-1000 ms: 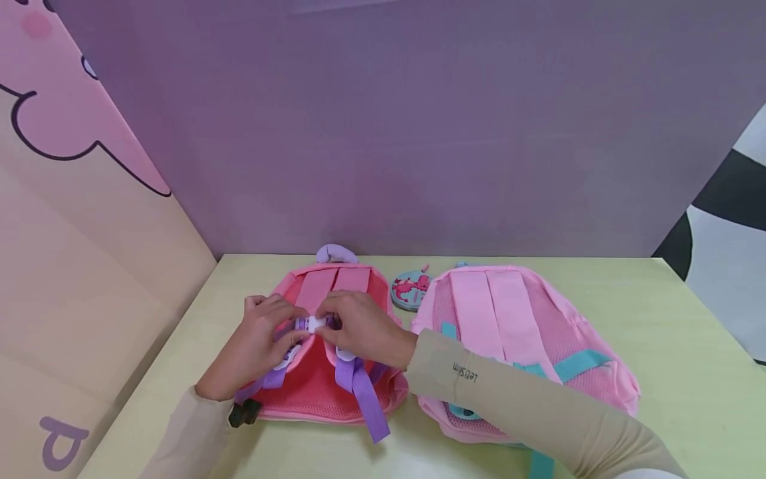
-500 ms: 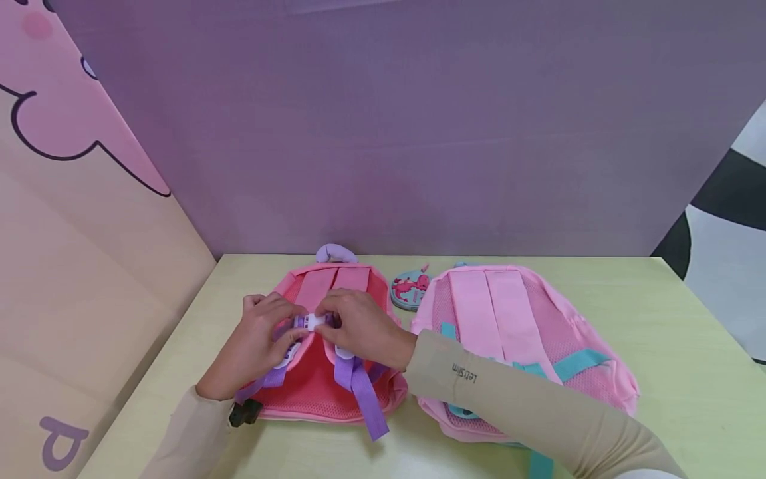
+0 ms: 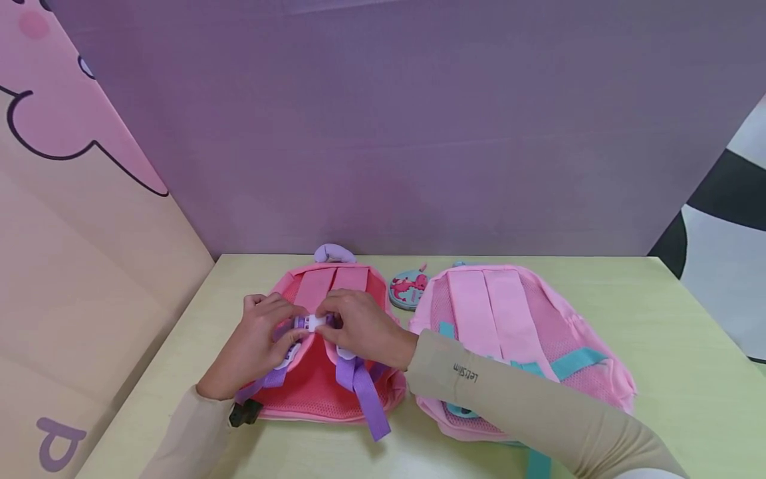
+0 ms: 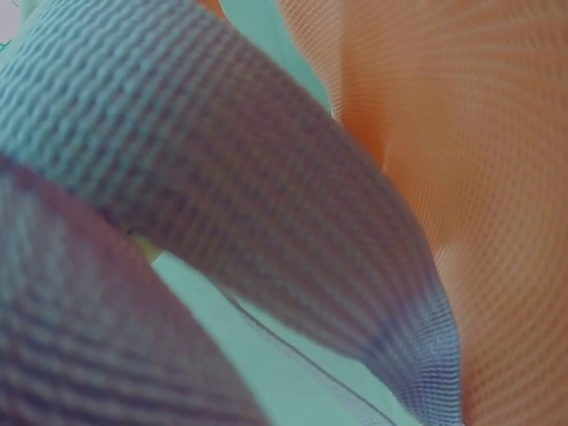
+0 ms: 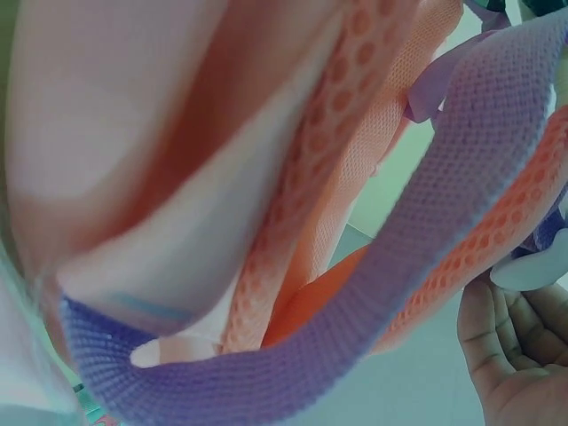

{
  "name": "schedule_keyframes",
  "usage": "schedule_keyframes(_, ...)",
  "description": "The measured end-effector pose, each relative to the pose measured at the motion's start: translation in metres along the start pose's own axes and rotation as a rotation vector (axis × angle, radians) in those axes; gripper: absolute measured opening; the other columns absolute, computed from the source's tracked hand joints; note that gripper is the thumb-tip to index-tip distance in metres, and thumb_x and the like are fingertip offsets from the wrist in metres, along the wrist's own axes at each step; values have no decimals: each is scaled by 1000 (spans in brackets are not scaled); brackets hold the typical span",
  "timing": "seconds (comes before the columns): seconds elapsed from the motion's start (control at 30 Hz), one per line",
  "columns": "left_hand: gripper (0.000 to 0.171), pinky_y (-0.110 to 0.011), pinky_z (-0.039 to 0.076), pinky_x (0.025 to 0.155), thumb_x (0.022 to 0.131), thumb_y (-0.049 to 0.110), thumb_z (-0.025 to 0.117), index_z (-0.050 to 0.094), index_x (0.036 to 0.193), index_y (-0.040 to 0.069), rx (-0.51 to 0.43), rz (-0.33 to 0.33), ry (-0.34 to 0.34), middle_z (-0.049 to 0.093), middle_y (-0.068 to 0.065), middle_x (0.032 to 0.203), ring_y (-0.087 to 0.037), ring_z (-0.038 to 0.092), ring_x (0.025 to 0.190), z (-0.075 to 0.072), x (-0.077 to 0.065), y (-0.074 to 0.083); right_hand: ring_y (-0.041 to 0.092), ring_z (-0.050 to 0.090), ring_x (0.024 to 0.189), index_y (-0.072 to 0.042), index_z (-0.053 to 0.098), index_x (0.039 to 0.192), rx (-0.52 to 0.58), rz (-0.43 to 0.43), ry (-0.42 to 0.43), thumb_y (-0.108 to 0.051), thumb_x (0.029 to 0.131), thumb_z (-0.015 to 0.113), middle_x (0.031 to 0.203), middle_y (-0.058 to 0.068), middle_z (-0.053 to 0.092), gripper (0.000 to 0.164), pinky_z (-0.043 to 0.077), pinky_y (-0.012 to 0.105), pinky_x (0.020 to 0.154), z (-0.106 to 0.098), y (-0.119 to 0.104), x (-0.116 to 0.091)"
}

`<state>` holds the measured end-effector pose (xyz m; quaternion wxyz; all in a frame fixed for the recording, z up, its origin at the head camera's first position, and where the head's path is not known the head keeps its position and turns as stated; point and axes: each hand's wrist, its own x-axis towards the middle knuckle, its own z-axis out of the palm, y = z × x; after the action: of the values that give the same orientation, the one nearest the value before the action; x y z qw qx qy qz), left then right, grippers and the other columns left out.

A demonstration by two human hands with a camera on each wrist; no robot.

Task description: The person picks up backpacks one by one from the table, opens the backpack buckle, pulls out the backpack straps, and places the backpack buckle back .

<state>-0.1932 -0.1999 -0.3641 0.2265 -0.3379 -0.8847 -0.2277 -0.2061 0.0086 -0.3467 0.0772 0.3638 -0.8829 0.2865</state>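
The person's left grip pinches the left end of a white buckle, and the right grip pinches its right end. The buckle sits in front of the middle of a coral backpack, which lies on the left half of the counter, its lilac handle at the far end. A purple strap hangs below the right grip. The right sleeve crosses over a light pink backpack with teal straps. Between the backpacks, towards the back, rests a small teal pouch.
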Motion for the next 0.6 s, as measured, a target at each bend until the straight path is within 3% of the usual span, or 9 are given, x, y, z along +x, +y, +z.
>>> schedule_keyframes(0.6, 40, -43, 28, 79, 62, 19, 89, 70, 97, 10, -4, 47, 25, 66, 2, 85, -13, 59, 83, 2, -1, 1, 7, 56, 80, -10, 72, 104, 18, 22, 2, -18, 80, 76, 92, -2, 67, 25, 46, 16, 72, 1, 0, -4)
